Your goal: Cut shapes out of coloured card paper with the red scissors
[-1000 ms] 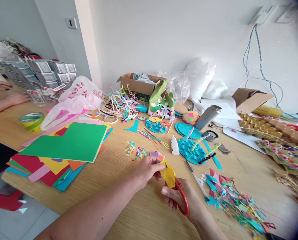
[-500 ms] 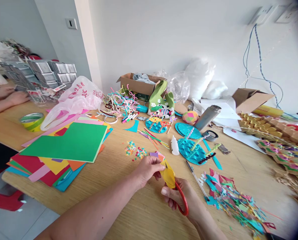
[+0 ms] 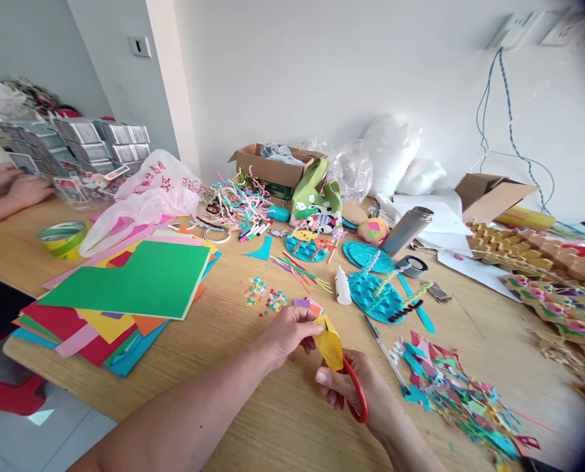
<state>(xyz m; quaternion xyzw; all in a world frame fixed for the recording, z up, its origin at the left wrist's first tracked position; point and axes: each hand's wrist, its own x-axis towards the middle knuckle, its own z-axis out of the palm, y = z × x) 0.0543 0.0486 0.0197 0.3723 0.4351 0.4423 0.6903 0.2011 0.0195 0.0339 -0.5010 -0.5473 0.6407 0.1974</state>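
Between the fingers of my left hand point(image 3: 296, 333) is pinched a piece of yellow paper point(image 3: 328, 343) with a drawn outline on it. My right hand point(image 3: 358, 387) grips red-handled scissors point(image 3: 358, 393), whose blades are at the paper and mostly hidden by it. Both hands are close together above the wooden table. Just beyond my left hand lie small purple and pink paper pieces point(image 3: 302, 303) and paper dots point(image 3: 276, 300). A pen point(image 3: 385, 351) rests to the right of my right hand.
Coloured paper sheets point(image 3: 139, 278) are stacked at left. Paper scraps point(image 3: 469, 400) spread at right. A white glue bottle point(image 3: 342, 286), blue egg-tray pieces point(image 3: 377, 296) and a steel flask point(image 3: 409, 231) stand beyond my hands. Another person's hands point(image 3: 29, 189) are at far left.
My hands have barely moved; the scissors' handle has shifted very slightly left. At far left, the other person's hands have moved a little.
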